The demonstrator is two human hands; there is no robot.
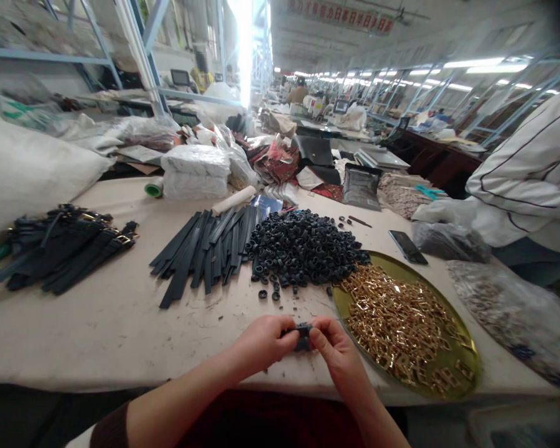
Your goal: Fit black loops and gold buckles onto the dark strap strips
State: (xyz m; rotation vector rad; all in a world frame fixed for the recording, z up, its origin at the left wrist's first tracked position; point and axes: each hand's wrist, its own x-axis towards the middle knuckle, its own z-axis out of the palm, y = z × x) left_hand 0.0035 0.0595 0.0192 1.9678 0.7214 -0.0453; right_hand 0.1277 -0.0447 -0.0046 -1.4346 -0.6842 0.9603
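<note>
At the near edge of the table, my left hand [271, 339] and my right hand [335, 348] meet with fingertips pinched on a short dark strap piece [303, 330]. Most of that piece is hidden by the fingers, so any buckle on it cannot be made out. Beyond the hands lies a heap of small black strap loops [303, 246], a few strewn at its front. Flat black straps [205, 249] fan out to its left. Close to my right hand, a round yellow tray [466, 373] bears many gold buckles [401, 317].
Straps with buckles [70, 249] are piled at the far left. A phone [407, 247] and a thin dark tool [359, 221] lie behind the tray. Plastic bags [513, 311] line the right side. Wrapped white bundles [196, 171] stand at the back; a person in white [536, 168] is at the right.
</note>
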